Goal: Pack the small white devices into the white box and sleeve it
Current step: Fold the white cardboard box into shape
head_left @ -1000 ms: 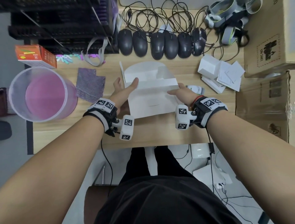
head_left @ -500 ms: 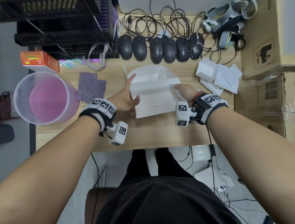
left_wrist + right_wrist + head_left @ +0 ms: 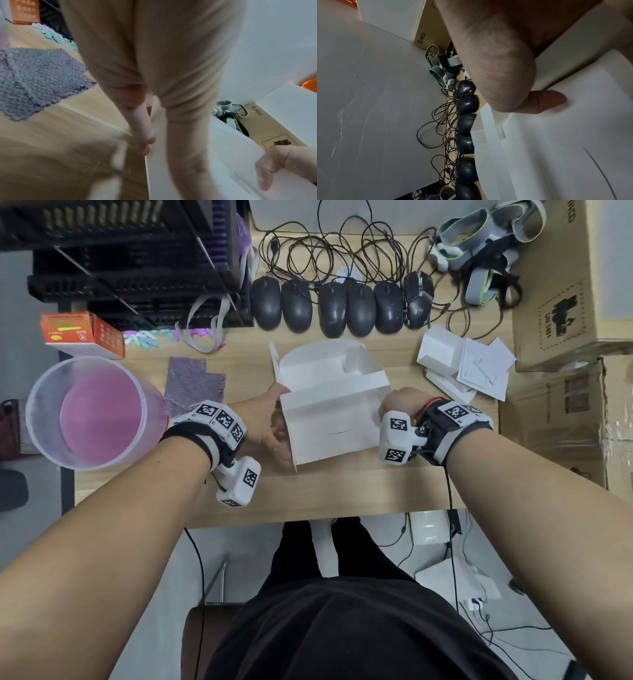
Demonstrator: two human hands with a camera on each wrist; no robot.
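Note:
The white box (image 3: 334, 422) stands mid-desk, its near panel with a curved slit tilted up and its open inside (image 3: 318, 364) behind it. My left hand (image 3: 278, 422) holds the box's left edge. In the left wrist view its thumb (image 3: 188, 148) lies on the white panel (image 3: 240, 169) and its fingers (image 3: 142, 135) lie behind the edge. My right hand (image 3: 397, 402) grips the right edge, with the thumb (image 3: 547, 100) pressed on the panel (image 3: 556, 148). No small white device shows.
Small white boxes and leaflets (image 3: 462, 364) lie right of the box. A row of black mice (image 3: 342, 306) lines the back. A clear tub (image 3: 92, 412), a purple cloth (image 3: 191, 385) and an orange carton (image 3: 82, 333) sit left. Cardboard boxes (image 3: 565, 302) stand right.
The near panel lay flat under both hands; now it is tilted up. My left hand slid from the top of the panel to its left edge. The white device by my right hand is no longer seen.

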